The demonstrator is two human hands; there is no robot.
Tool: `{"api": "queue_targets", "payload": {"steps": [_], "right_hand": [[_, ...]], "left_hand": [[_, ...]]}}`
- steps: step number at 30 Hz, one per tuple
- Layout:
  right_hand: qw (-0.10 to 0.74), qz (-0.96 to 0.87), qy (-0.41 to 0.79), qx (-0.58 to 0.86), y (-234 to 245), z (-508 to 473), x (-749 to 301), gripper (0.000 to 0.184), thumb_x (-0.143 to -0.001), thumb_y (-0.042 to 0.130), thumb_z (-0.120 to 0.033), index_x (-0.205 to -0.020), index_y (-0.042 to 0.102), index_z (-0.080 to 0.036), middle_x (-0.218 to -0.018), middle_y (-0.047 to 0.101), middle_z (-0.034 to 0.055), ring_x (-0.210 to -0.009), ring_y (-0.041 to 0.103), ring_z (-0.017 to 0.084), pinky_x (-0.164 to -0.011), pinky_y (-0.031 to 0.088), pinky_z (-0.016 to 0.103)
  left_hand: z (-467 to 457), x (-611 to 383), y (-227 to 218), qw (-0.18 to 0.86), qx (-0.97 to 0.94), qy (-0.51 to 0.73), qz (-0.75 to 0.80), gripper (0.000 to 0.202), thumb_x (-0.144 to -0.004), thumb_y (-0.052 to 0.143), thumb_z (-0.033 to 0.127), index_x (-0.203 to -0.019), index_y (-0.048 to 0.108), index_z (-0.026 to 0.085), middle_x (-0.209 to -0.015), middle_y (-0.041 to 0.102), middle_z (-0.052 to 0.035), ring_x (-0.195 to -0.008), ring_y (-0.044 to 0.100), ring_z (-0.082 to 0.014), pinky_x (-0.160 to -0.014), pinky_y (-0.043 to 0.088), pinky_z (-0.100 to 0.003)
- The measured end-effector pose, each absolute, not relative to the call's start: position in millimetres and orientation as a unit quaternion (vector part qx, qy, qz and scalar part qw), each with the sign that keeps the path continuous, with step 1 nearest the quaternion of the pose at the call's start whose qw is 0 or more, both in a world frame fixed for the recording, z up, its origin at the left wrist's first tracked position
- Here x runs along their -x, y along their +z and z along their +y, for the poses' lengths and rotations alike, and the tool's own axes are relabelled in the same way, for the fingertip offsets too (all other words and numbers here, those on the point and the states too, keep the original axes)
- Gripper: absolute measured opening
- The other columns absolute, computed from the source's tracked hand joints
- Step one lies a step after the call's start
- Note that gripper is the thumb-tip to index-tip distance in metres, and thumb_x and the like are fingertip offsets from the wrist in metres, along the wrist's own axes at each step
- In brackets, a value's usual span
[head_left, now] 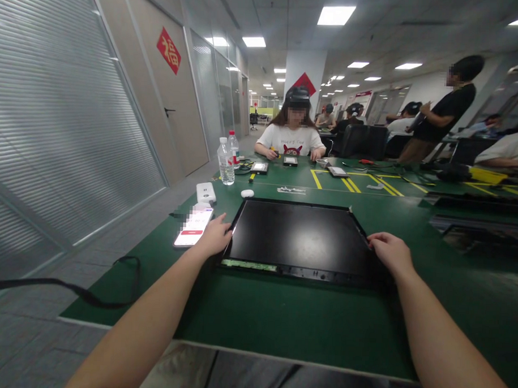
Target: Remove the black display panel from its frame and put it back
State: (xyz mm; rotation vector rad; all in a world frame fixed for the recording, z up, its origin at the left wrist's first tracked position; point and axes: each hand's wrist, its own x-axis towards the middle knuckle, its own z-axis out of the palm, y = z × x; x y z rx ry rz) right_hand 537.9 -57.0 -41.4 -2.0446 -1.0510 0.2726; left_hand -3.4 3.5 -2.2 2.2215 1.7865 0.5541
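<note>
A large black flat display panel [300, 240] lies on the green table [280, 319] in front of me, with a strip of green circuit board along its near left edge. My left hand [215, 236] grips the panel's left edge, fingers curled round it. My right hand [388, 252] holds the right edge, fingers bent onto the frame. Both forearms reach in from the bottom of the view.
A lit phone [193, 227], a white charger box [206, 192] and a white earbud case [247, 193] lie left of the panel. Two water bottles [226, 162] stand further back. A person sits opposite working on small devices; others are at the right. A black cable [89, 295] hangs off the table's left edge.
</note>
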Motion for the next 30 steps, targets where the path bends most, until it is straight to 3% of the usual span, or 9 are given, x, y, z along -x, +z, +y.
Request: {"api": "queue_targets", "payload": {"steps": [7, 10, 12, 15, 18, 22, 30], "right_hand": [[0.411, -0.415, 0.118, 0.803, -47, -54, -528, 0.023, -0.065, 0.066, -0.041, -0.076, 0.081, -0.026, -0.074, 0.078, 0.0060, -0.070, 0.065, 0.023, -0.066, 0.045, 0.035], [0.417, -0.412, 0.120, 0.801, -48, -53, -529, 0.026, -0.066, 0.065, -0.043, -0.077, 0.081, -0.026, -0.073, 0.078, 0.0063, -0.070, 0.065, 0.024, -0.065, 0.045, 0.036], [0.419, -0.409, 0.119, 0.802, -49, -53, -531, 0.027, -0.065, 0.065, -0.044, -0.077, 0.082, -0.026, -0.073, 0.078, 0.0063, -0.069, 0.065, 0.024, -0.065, 0.045, 0.036], [0.418, -0.406, 0.119, 0.804, -50, -52, -532, 0.026, -0.065, 0.064, -0.044, -0.074, 0.081, -0.026, -0.073, 0.078, 0.0065, -0.069, 0.065, 0.024, -0.065, 0.044, 0.037], [0.417, -0.407, 0.120, 0.804, -50, -52, -532, 0.025, -0.064, 0.064, -0.043, -0.074, 0.080, -0.026, -0.073, 0.078, 0.0061, -0.067, 0.064, 0.023, -0.064, 0.044, 0.036], [0.413, -0.409, 0.122, 0.804, -49, -53, -530, 0.024, -0.066, 0.064, -0.043, -0.074, 0.080, -0.027, -0.074, 0.078, 0.0055, -0.071, 0.065, 0.024, -0.066, 0.044, 0.036], [0.409, -0.413, 0.134, 0.803, -54, -55, -525, 0.024, -0.068, 0.062, -0.040, -0.078, 0.080, -0.027, -0.076, 0.079, 0.0044, -0.076, 0.069, 0.024, -0.068, 0.046, 0.035]], "left_hand": [[3, -1, 4, 0.193, -0.719, 0.264, 0.614, 0.032, -0.083, 0.062, 0.022, -0.099, 0.089, 0.015, -0.159, 0.067, -0.0164, -0.150, 0.060, -0.0399, -0.130, 0.041, -0.049], [0, -2, 8, 0.242, -0.681, 0.315, 0.615, 0.030, -0.084, 0.066, 0.024, -0.101, 0.090, 0.019, -0.147, 0.076, -0.0113, -0.145, 0.064, -0.0392, -0.127, 0.046, -0.049], [-4, -3, 11, 0.283, -0.644, 0.348, 0.620, 0.032, -0.088, 0.068, 0.027, -0.110, 0.090, 0.021, -0.131, 0.084, -0.0101, -0.132, 0.074, -0.0386, -0.116, 0.057, -0.049], [-9, -9, 18, 0.342, -0.582, 0.387, 0.628, 0.041, -0.096, 0.068, 0.031, -0.132, 0.084, 0.017, -0.110, 0.088, -0.0125, -0.097, 0.085, -0.0337, -0.087, 0.069, -0.044], [-16, -18, 26, 0.452, -0.470, 0.446, 0.613, 0.048, -0.097, 0.071, 0.023, -0.144, 0.076, 0.016, -0.097, 0.088, -0.0111, -0.076, 0.084, -0.0253, -0.067, 0.068, -0.032], [-23, -30, 36, 0.574, -0.328, 0.492, 0.566, 0.055, -0.096, 0.070, 0.010, -0.150, 0.072, 0.019, -0.078, 0.084, -0.0044, -0.056, 0.076, -0.0177, -0.051, 0.060, -0.023], [-18, -26, 26, 0.623, -0.280, 0.506, 0.527, 0.054, -0.102, 0.070, 0.015, -0.156, 0.064, 0.019, -0.082, 0.084, -0.0045, -0.058, 0.078, -0.0175, -0.056, 0.062, -0.023]]}}
